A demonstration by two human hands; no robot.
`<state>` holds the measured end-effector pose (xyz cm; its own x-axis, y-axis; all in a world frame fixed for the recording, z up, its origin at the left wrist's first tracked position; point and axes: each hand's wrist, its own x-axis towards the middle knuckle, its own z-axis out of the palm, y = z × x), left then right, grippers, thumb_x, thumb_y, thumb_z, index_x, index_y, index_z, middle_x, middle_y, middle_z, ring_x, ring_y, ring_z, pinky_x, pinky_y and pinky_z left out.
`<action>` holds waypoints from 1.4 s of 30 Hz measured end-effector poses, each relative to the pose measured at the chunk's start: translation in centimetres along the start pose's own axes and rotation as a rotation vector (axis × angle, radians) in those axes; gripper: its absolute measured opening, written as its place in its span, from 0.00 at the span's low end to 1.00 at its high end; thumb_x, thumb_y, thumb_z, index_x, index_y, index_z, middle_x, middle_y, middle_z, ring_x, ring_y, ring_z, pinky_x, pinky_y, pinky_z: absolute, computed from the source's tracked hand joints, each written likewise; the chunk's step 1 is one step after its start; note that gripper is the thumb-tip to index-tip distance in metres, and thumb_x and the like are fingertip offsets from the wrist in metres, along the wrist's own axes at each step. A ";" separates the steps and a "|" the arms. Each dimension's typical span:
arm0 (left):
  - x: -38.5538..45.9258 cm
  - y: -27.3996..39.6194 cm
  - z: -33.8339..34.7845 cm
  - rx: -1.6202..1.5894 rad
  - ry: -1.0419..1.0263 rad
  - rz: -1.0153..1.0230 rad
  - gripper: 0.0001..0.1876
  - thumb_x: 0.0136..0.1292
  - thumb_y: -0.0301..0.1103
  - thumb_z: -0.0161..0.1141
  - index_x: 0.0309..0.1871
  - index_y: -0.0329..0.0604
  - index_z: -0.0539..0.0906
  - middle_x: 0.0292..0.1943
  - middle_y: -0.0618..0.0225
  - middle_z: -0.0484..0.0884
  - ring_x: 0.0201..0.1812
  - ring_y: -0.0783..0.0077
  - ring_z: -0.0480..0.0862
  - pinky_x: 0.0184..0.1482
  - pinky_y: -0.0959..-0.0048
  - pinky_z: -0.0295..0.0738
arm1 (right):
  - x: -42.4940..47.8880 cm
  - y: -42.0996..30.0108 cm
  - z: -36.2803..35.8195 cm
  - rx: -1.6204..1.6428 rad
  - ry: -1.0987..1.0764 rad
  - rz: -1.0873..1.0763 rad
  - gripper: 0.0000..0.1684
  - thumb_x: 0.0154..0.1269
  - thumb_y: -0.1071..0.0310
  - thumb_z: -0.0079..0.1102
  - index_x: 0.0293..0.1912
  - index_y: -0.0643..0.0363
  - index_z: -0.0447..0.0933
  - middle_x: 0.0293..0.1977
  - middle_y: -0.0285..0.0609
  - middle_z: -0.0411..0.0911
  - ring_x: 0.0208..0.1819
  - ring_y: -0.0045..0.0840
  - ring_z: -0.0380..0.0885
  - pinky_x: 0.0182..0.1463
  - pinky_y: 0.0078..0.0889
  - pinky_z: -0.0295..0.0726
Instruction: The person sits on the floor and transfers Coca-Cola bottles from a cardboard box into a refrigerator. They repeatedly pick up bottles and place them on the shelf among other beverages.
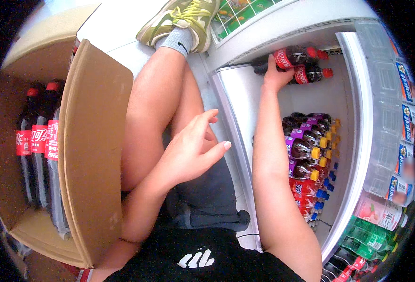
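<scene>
My right hand [278, 77] reaches into a refrigerated cabinet, its fingers around a cola bottle [292, 56] with a red label and red cap. Below that bottle in the picture lies another cola bottle [303, 74], partly behind the hand. A further red cap shows just beyond them. My left hand [193, 149] hovers over my crossed legs with the fingers apart, holding nothing. To my left, an open cardboard box [96, 155] contains several cola bottles [38, 141] standing upright; its flap hides part of the inside.
Rows of purple-labelled bottles with yellow caps [301, 148] and red-labelled bottles with blue caps [301, 195] fill part of the cabinet. Its raised front edge [234, 141] runs beside my legs. On the right, another shelf holds green bottles [364, 238]. A white wire rack [244, 16] stands ahead.
</scene>
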<state>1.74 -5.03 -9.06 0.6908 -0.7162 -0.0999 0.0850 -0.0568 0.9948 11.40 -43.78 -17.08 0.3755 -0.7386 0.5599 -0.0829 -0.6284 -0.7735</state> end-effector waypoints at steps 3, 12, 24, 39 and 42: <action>-0.1 0.3 -0.2 0.048 0.000 0.016 0.35 0.68 0.39 0.65 0.72 0.32 0.63 0.64 0.49 0.73 0.51 0.64 0.84 0.51 0.66 0.83 | -1.3 1.6 0.3 0.002 -0.010 0.070 0.41 0.55 0.65 0.78 0.62 0.73 0.67 0.57 0.57 0.76 0.57 0.40 0.77 0.63 0.40 0.74; -0.2 -0.3 0.0 0.171 0.005 0.070 0.37 0.67 0.42 0.67 0.71 0.32 0.64 0.63 0.47 0.74 0.53 0.59 0.84 0.55 0.64 0.81 | -1.3 0.9 0.9 -0.101 0.064 0.185 0.36 0.59 0.71 0.74 0.62 0.69 0.66 0.54 0.53 0.79 0.54 0.37 0.78 0.61 0.39 0.75; 0.0 -1.2 0.3 0.294 0.066 0.234 0.36 0.65 0.45 0.67 0.67 0.27 0.69 0.60 0.43 0.76 0.58 0.51 0.81 0.60 0.62 0.77 | -0.2 2.4 0.9 -0.014 0.074 0.248 0.46 0.55 0.68 0.79 0.66 0.72 0.62 0.61 0.58 0.74 0.60 0.41 0.75 0.65 0.41 0.74; -0.6 -1.0 -0.4 0.357 0.044 0.108 0.29 0.66 0.46 0.61 0.61 0.30 0.73 0.54 0.43 0.79 0.55 0.43 0.80 0.59 0.52 0.76 | -11.3 -19.7 -0.3 0.312 -0.302 -0.075 0.25 0.66 0.75 0.63 0.60 0.65 0.67 0.51 0.43 0.72 0.49 0.25 0.72 0.57 0.32 0.74; -0.9 -0.5 -0.8 0.372 0.068 0.104 0.28 0.66 0.45 0.61 0.60 0.30 0.74 0.52 0.44 0.80 0.53 0.42 0.82 0.57 0.52 0.78 | -12.8 -26.1 -0.2 0.480 -0.481 -0.297 0.19 0.66 0.78 0.62 0.55 0.66 0.72 0.49 0.44 0.76 0.49 0.26 0.75 0.58 0.32 0.74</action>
<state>1.70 -3.81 -9.47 0.7290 -0.6844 0.0129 -0.2453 -0.2435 0.9384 8.55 -18.04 -4.01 0.6909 -0.2963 0.6595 0.4569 -0.5280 -0.7159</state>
